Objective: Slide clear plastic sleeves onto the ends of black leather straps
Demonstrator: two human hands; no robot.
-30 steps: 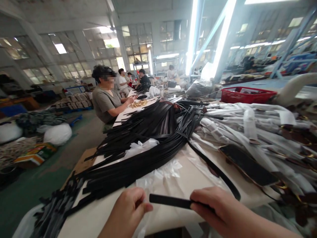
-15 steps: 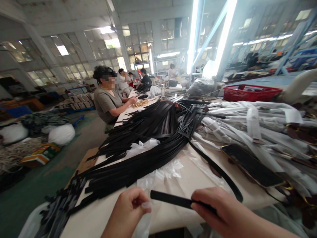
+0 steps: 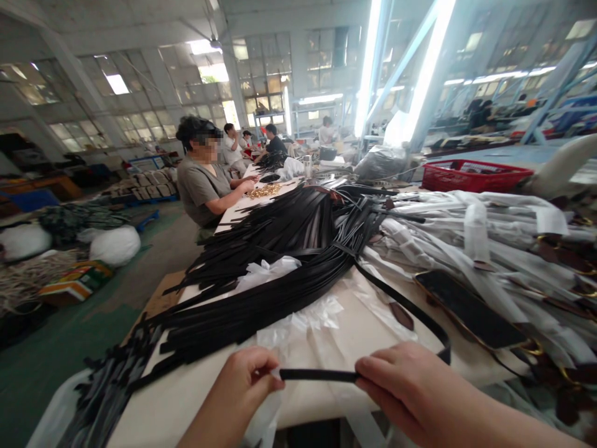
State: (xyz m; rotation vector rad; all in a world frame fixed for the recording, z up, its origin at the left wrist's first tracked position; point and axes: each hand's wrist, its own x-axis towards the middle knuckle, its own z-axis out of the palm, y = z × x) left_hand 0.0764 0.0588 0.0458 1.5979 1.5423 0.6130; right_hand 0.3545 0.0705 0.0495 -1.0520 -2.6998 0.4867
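A narrow black strap (image 3: pixel 319 375) stretches level between my two hands above the table's near edge. At its left end my left hand (image 3: pixel 240 389) is closed, thumb and finger pinched at the tip, where a small pale bit shows that I cannot make out. My right hand (image 3: pixel 405 386) grips the same strap farther along, fingers wrapped over it. A black strap length (image 3: pixel 420 308) curves from behind my right hand up to the large bundle of black straps (image 3: pixel 261 298) on the table.
White-wrapped straps with brown ends (image 3: pixel 448 224) cover the right side, and a phone (image 3: pixel 471 308) lies near them. Crumpled clear plastic (image 3: pixel 308 320) sits before the bundle. A red basket (image 3: pixel 476 177) stands behind. A co-worker (image 3: pixel 200 180) sits left beside gold-coloured pieces (image 3: pixel 265 191).
My left fingers have come together at the strap's end, which was apart from them before. The strap has turned from slanting to nearly level. My right hand keeps its hold.
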